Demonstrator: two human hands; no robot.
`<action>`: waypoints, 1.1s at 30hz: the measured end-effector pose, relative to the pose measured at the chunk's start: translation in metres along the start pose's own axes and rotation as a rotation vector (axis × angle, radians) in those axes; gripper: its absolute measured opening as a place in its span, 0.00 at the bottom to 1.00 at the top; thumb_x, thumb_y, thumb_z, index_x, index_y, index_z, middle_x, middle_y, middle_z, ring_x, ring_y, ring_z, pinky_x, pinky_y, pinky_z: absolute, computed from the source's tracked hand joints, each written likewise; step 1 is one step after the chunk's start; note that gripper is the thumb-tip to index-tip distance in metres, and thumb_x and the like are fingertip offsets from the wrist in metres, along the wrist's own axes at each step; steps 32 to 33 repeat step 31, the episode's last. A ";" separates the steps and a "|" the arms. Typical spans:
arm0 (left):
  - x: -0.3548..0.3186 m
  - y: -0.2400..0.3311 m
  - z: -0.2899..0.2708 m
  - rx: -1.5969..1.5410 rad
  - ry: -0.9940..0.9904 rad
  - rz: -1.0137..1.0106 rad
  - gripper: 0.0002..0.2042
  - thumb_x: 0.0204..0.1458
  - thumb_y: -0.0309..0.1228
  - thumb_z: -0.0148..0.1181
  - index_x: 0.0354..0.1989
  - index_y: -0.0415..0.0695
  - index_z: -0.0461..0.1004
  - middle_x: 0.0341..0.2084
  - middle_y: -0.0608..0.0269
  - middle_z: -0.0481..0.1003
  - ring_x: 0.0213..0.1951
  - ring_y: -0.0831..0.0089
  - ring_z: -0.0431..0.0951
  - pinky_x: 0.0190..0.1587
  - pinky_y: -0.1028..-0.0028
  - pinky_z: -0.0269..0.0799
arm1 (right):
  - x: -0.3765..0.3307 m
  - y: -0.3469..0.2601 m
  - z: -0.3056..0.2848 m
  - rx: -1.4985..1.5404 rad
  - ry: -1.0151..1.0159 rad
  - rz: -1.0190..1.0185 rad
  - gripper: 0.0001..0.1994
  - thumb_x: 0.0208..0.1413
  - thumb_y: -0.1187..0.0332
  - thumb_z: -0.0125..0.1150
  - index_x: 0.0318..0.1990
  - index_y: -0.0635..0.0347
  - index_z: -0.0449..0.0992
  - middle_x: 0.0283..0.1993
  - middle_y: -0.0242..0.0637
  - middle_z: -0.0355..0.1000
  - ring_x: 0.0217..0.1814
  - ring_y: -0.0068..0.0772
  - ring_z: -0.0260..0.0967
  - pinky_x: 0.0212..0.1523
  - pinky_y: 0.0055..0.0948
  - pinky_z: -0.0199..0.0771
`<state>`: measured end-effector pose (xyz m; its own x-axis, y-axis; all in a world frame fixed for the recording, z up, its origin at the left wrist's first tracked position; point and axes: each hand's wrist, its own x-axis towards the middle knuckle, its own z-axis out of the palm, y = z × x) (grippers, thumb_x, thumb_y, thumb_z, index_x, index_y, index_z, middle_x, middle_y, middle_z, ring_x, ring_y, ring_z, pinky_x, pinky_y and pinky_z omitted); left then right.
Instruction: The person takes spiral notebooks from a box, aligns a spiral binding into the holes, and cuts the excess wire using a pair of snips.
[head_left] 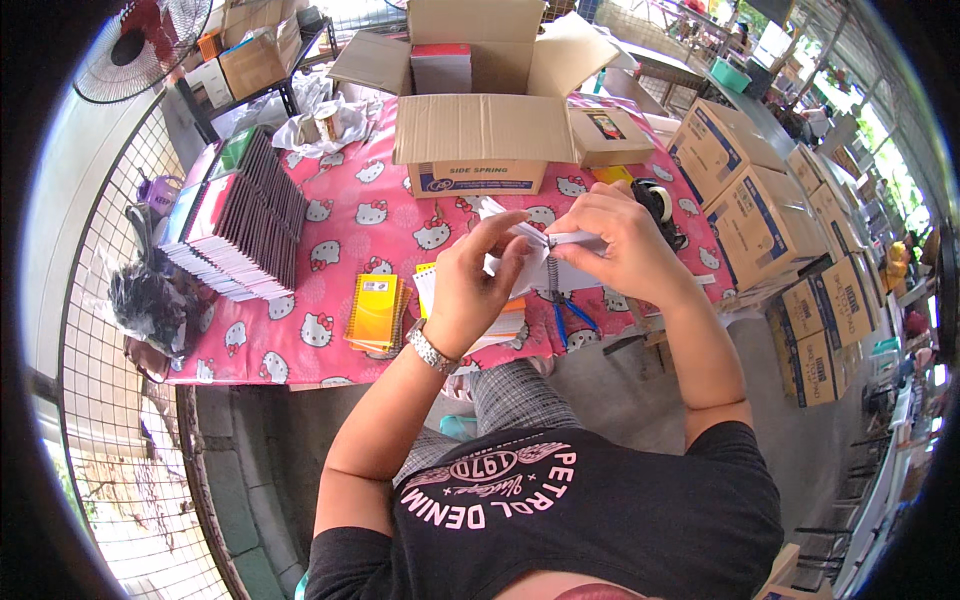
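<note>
An open spiral notebook (580,274) with white pages is in front of me at the table's near side, its wire coil running down the middle. The thumb and fingers of my right hand (618,242) pinch its pages near the top of the coil. My left hand (482,268), with a metal watch at the wrist, has curled fingers closed on the raised pages on the other side. Blue-handled pliers (574,318) lie just below the coil. A small stack of yellow spiral notebooks (376,312) sits left of my left hand; more notebooks (508,328) lie partly hidden beneath it.
A tall stack of dark-edged notebooks (240,222) stands at the left. An open carton (484,130) with books inside is at the back of the pink-covered table (335,225). A black tape dispenser (660,205) is beyond my right hand. Closed cartons (765,225) are piled right.
</note>
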<state>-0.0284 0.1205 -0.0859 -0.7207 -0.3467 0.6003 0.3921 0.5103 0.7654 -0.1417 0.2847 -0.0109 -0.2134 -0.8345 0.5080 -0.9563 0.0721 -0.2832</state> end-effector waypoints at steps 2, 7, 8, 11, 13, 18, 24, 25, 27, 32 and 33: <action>0.001 0.001 -0.001 0.110 -0.037 0.032 0.10 0.50 0.24 0.66 0.41 0.41 0.78 0.32 0.58 0.79 0.36 0.69 0.81 0.37 0.73 0.75 | -0.001 -0.002 0.001 -0.061 0.033 -0.046 0.08 0.43 0.71 0.69 0.34 0.56 0.80 0.30 0.32 0.73 0.38 0.36 0.68 0.45 0.35 0.62; 0.003 0.006 -0.001 0.496 0.130 0.301 0.11 0.44 0.28 0.71 0.37 0.45 0.79 0.33 0.63 0.77 0.39 0.64 0.77 0.47 0.67 0.67 | -0.006 -0.012 0.002 -0.242 0.082 -0.076 0.08 0.43 0.70 0.69 0.33 0.50 0.81 0.30 0.27 0.71 0.38 0.31 0.66 0.46 0.36 0.55; 0.003 0.008 0.000 0.558 0.185 0.335 0.12 0.43 0.29 0.71 0.36 0.45 0.79 0.33 0.64 0.77 0.40 0.63 0.76 0.48 0.66 0.65 | -0.007 -0.015 0.003 -0.283 0.096 -0.082 0.08 0.42 0.70 0.69 0.33 0.49 0.81 0.30 0.26 0.71 0.38 0.30 0.66 0.47 0.37 0.54; 0.005 0.002 0.002 0.452 0.179 0.416 0.10 0.44 0.28 0.70 0.35 0.45 0.78 0.32 0.64 0.77 0.37 0.62 0.76 0.51 0.64 0.64 | -0.008 -0.019 0.005 -0.363 0.126 -0.091 0.08 0.42 0.69 0.69 0.33 0.48 0.81 0.31 0.24 0.71 0.39 0.29 0.65 0.48 0.37 0.52; 0.003 -0.007 0.004 0.360 0.105 0.382 0.09 0.45 0.27 0.69 0.35 0.44 0.77 0.32 0.64 0.77 0.38 0.63 0.76 0.49 0.64 0.64 | -0.009 -0.020 0.006 -0.382 0.127 -0.080 0.07 0.43 0.68 0.68 0.33 0.48 0.81 0.32 0.24 0.72 0.40 0.29 0.65 0.50 0.39 0.52; 0.001 -0.014 0.009 0.247 0.075 0.324 0.08 0.47 0.25 0.68 0.35 0.43 0.76 0.31 0.63 0.77 0.37 0.63 0.76 0.46 0.65 0.66 | -0.011 -0.018 0.010 -0.400 0.139 -0.020 0.07 0.44 0.66 0.68 0.33 0.47 0.82 0.33 0.24 0.73 0.43 0.29 0.66 0.53 0.43 0.51; 0.000 -0.015 0.014 0.258 0.113 0.327 0.07 0.48 0.24 0.66 0.34 0.43 0.75 0.30 0.61 0.77 0.36 0.62 0.75 0.44 0.65 0.66 | -0.012 -0.016 0.011 -0.407 0.192 0.049 0.07 0.43 0.64 0.69 0.32 0.45 0.82 0.32 0.22 0.72 0.44 0.28 0.67 0.54 0.42 0.49; -0.001 -0.015 0.015 0.254 0.115 0.325 0.07 0.48 0.24 0.66 0.34 0.43 0.75 0.30 0.61 0.77 0.36 0.62 0.75 0.44 0.65 0.66 | -0.011 -0.015 0.012 -0.385 0.186 0.043 0.07 0.43 0.64 0.70 0.32 0.45 0.82 0.32 0.22 0.72 0.44 0.28 0.67 0.54 0.42 0.49; -0.001 -0.017 0.015 0.241 0.117 0.320 0.06 0.48 0.24 0.66 0.34 0.43 0.75 0.31 0.61 0.77 0.36 0.63 0.75 0.45 0.65 0.66 | -0.010 -0.014 0.012 -0.341 0.176 0.029 0.07 0.43 0.64 0.70 0.32 0.45 0.82 0.31 0.22 0.71 0.44 0.27 0.66 0.54 0.42 0.49; -0.002 -0.017 0.012 0.244 0.107 0.335 0.08 0.49 0.24 0.66 0.37 0.45 0.77 0.32 0.60 0.77 0.37 0.62 0.75 0.46 0.66 0.66 | -0.008 -0.013 0.010 -0.308 0.116 0.032 0.06 0.43 0.64 0.70 0.31 0.46 0.82 0.31 0.22 0.72 0.44 0.27 0.66 0.54 0.42 0.49; -0.002 -0.017 0.012 0.244 0.107 0.335 0.08 0.49 0.24 0.66 0.37 0.45 0.77 0.32 0.60 0.77 0.37 0.62 0.75 0.46 0.66 0.66 | -0.008 -0.013 0.010 -0.308 0.116 0.032 0.06 0.43 0.64 0.70 0.31 0.46 0.82 0.31 0.22 0.72 0.44 0.27 0.66 0.54 0.42 0.49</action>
